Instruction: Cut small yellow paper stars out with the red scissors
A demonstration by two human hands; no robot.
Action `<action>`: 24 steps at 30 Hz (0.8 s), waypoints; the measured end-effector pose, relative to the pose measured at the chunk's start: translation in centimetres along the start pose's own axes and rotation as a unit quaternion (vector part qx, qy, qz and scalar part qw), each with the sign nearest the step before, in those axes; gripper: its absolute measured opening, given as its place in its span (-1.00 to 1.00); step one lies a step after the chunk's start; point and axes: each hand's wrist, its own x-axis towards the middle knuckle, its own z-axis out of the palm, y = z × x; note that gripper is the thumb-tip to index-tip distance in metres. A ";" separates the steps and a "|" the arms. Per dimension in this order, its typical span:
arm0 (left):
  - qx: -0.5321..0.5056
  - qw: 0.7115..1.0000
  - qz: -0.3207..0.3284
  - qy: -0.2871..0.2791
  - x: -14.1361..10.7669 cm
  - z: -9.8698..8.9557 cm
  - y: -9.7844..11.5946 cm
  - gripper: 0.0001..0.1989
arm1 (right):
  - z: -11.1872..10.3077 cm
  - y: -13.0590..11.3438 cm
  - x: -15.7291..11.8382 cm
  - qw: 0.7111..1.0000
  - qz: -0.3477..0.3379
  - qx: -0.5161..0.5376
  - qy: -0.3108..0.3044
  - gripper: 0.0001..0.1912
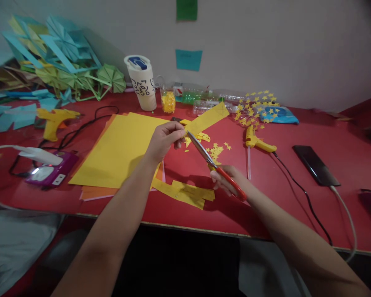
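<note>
My left hand (166, 140) is pinched on one end of a yellow paper strip (208, 119), which slants up to the right above the table. My right hand (230, 181) grips red-handled scissors (221, 168), their blades pointing up and left so the tips meet the strip beside my left fingertips. The blades look closed or nearly so. Below them lie small yellow paper stars (215, 152) and yellow scraps (203, 137). More yellow strips (188, 193) rest near the table's front edge. Under my left forearm is a stack of yellow sheets (111, 144) over orange and pink ones.
Around the red table (284, 202) are a white tumbler (143, 86), a cup of yellow pieces (168, 102), plastic bottles (200, 106), star cutouts (250, 108), two yellow glue guns (259, 142) (54, 121), a phone (315, 165), a purple power strip (54, 171) and folded paper shapes (64, 49).
</note>
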 end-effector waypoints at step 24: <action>-0.064 0.998 -0.012 -0.019 -0.1 0.7 -0.7 -0.87 | 0.2 0.1 0.2 0.999 -0.009 0.034 0.011 -0.47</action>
